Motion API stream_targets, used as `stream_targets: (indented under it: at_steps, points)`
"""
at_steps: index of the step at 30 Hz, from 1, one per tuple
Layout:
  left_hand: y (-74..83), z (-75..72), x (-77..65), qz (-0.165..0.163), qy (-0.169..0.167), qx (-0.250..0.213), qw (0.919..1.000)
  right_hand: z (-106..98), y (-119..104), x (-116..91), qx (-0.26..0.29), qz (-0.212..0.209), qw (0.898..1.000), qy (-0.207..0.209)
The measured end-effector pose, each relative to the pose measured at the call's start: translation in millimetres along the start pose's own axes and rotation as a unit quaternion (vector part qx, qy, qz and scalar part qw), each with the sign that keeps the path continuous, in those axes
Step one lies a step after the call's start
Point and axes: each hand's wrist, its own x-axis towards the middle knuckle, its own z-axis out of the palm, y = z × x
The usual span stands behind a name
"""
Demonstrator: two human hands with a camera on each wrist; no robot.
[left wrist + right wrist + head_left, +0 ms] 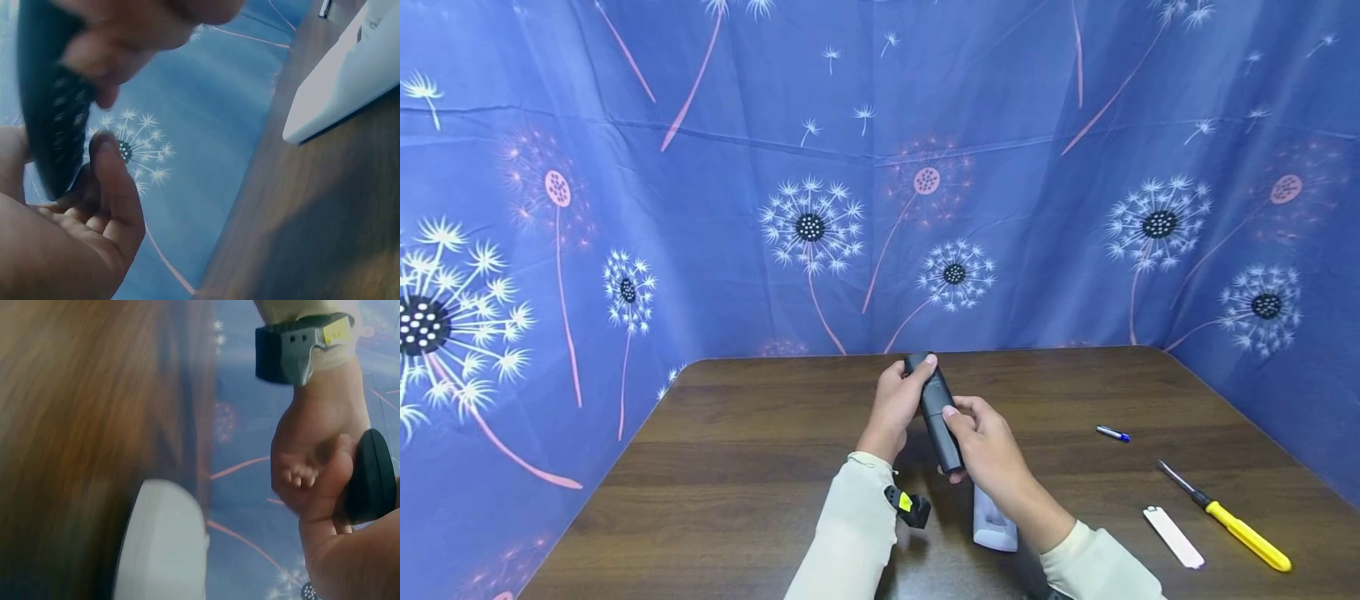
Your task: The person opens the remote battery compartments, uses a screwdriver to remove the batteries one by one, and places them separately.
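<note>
A black remote control is held above the table in both hands, its plain back facing up in the head view. My left hand grips the far end, thumb laid over the top. Around the nearer half, my right hand holds on with its thumb pressed on the back and fingertips showing underneath. Rows of buttons are visible on the remote control in the left wrist view. Below the right hand lies a white, long device, partly hidden by that hand, with a recess in its upper face.
The brown wooden table has a patterned blue curtain around it. Toward the right lie a yellow-handled screwdriver, a narrow white strip like a cover, and a small blue-and-white pen-like piece.
</note>
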Motion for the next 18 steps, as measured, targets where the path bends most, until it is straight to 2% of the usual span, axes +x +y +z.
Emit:
stream_targets:
  at_steps: [3,6,9,12,16,18]
  points:
    - [1.8,0.0,-0.2,-0.02,-0.038,-0.057,0.9974,5,-4,0,0.023,0.0,1.0,0.006]
    - [2.4,-0.1,0.7,-0.034,-0.079,-0.132,0.9875,10,-7,0,0.045,0.007,0.999,0.008]
    - [3.0,0.3,2.7,-0.027,-0.087,-0.181,0.9793,14,-10,2,0.068,0.025,0.997,0.002]
    - [2.6,1.6,4.5,-0.016,-0.081,-0.198,0.9767,16,-10,4,0.102,0.055,0.993,-0.025]
    - [0.2,2.6,5.8,-0.016,-0.085,-0.202,0.9756,16,-9,8,0.138,0.095,0.982,-0.09]
    - [-0.3,2.5,6.2,-0.016,-0.087,-0.2,0.9757,17,-7,10,0.143,0.101,0.977,-0.118]
